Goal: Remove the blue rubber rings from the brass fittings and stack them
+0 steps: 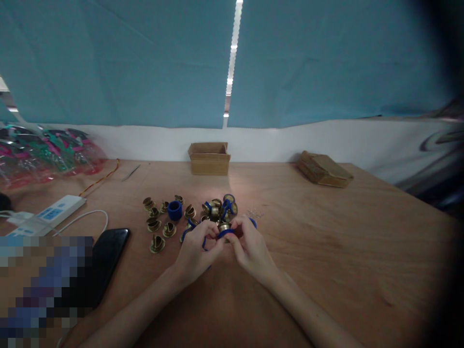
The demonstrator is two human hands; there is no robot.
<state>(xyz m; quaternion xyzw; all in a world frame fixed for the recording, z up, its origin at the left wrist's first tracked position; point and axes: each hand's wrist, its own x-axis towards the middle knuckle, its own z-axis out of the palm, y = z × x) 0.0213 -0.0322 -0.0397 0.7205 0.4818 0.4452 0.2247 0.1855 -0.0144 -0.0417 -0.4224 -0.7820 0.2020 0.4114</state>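
Between my two hands, over the middle of the table, is a brass-coloured round part with a blue ring [225,228]. My left hand [199,246] pinches its left side, fingers closed. On its right side, my right hand [252,246] grips it with thumb and fingertips. Just behind my hands lies a pile of brass and blue round parts [215,210]. Several brass parts [169,229] stand apart to the left, around a blue cup-shaped ring [174,210]. Small thin metal pieces [255,213] are scattered right of the pile.
An open cardboard box [210,164] stands at the table's back edge, another box [324,169] at back right. On the left are a black phone [110,256], a white power strip [56,212] with cables, and plastic-wrapped pink and green items [50,152]. Blue cloth hangs behind.
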